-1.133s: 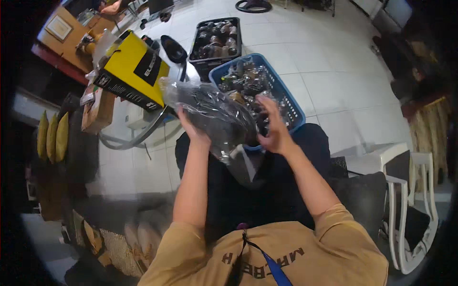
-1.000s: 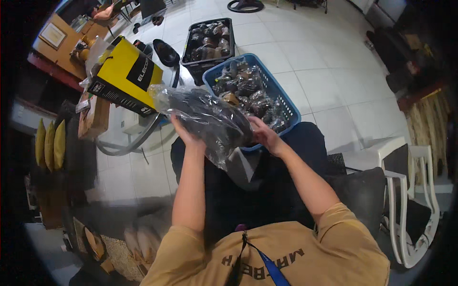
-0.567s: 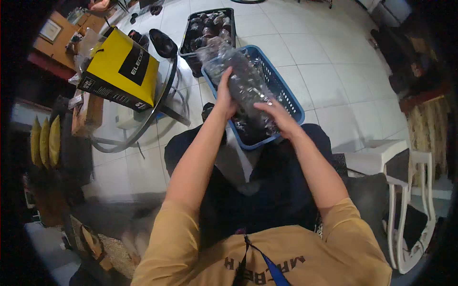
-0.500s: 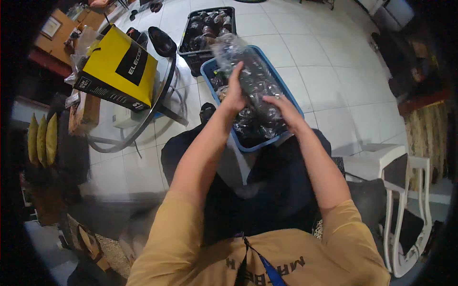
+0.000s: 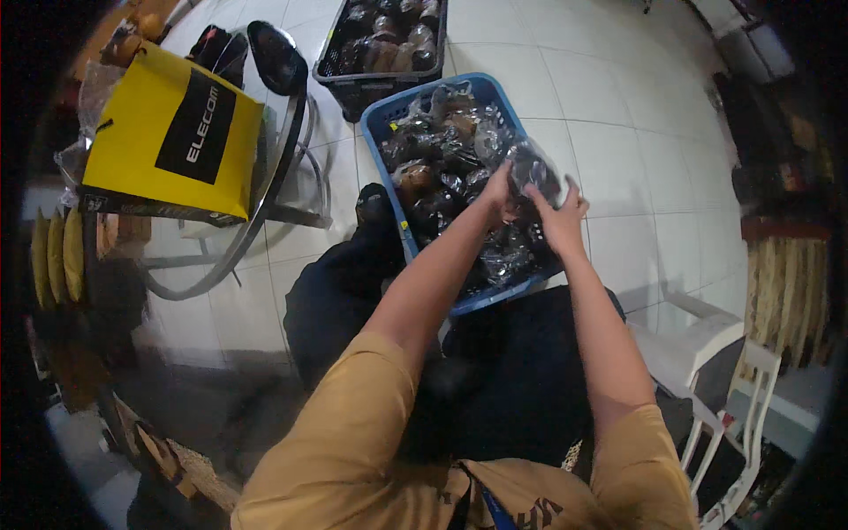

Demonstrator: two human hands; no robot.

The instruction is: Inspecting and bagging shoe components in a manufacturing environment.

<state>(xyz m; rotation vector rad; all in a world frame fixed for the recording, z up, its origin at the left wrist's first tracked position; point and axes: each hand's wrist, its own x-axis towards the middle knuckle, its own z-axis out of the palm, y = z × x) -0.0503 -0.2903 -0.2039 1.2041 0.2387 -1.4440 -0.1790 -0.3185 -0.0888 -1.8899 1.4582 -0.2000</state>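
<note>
Both my hands are over the right side of a blue plastic basket point(image 5: 503, 299) between my knees. My left hand point(image 5: 499, 193) and my right hand point(image 5: 562, 216) hold a clear plastic-wrapped bundle point(image 5: 536, 170) from either side. Its contents look dark, and I cannot make out their kind. My right thumb presses on the near side of the wrap, with the other fingers curled at its right edge. Inside the basket lie several plastic-wrapped packets point(image 5: 415, 181), dark and brown, heaped close together. The left fingertips are partly hidden by the bundle.
Beyond the basket stands a black crate point(image 5: 340, 95) full of similar wrapped packets. At left, a yellow and black bag point(image 5: 141, 119) sits by a curved dark-edged frame point(image 5: 237, 256). A white chair point(image 5: 698, 340) is at right. White tiles point(image 5: 609, 168) cover the floor.
The long wrapped bundle that lay across the basket now appears smaller and sits at the right side. My hands have moved right and slightly down, uncovering the packets. The view has shifted too.
</note>
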